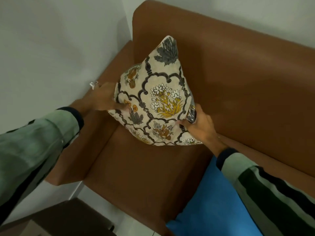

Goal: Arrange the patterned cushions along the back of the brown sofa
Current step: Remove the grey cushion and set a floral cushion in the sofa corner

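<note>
A cream cushion (158, 99) with grey arches and yellow and orange flowers stands on one corner at the left end of the brown sofa (238, 68). It leans against the backrest, beside the left armrest. My left hand (102, 97) grips its left edge. My right hand (201, 125) pinches its right edge lower down. Both sleeves are pale green with dark stripes.
A plain blue cushion (209, 201) lies on the seat at the lower right, partly under my right arm. White walls close in the corner behind and left of the sofa. A dark brown piece of furniture (68, 217) stands on the floor at the lower left.
</note>
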{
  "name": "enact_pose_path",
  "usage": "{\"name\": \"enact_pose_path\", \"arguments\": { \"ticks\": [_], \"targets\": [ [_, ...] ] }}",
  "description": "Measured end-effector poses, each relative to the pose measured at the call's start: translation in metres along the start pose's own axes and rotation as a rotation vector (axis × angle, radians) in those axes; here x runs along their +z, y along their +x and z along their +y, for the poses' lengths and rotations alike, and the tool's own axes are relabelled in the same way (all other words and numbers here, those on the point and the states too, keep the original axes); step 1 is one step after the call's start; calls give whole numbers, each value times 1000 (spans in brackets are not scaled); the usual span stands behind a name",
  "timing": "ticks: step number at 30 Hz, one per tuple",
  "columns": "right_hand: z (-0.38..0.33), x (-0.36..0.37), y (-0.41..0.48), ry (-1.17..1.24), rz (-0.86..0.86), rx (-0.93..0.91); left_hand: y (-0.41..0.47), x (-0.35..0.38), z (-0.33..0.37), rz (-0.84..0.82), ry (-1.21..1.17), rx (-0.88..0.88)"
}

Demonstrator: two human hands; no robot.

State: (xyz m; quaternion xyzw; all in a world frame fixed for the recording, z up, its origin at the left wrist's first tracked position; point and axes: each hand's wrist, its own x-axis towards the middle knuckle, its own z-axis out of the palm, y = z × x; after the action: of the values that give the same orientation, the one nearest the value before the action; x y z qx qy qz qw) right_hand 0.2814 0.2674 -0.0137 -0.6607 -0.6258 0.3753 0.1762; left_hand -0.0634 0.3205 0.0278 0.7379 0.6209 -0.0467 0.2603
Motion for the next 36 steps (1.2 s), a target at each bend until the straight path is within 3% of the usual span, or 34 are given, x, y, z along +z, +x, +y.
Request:
{"name": "enact_pose_path", "arguments": {
  "ticks": [4,8,12,18,26,29,36],
  "targets": [
    [-12,-28,5,55,63,-54,13,-45,8,85,22,61],
    [-13,-43,14,41,67,-65,28,-68,9,57,57,17],
    [2,-32,23,1,7,-12,43,-42,12,59,56,-56],
    [30,-17,36,-243,-135,106,56,21,19,134,177,-94],
    [40,-25,7,-344,-27,41,3,63,48,533,202,-46],
    [56,-41,-18,-348,32,11,-22,83,81,607,226,9],
    [135,-98,-98,-369,3,26,-65,161,196,399,304,184]
  ]
}}
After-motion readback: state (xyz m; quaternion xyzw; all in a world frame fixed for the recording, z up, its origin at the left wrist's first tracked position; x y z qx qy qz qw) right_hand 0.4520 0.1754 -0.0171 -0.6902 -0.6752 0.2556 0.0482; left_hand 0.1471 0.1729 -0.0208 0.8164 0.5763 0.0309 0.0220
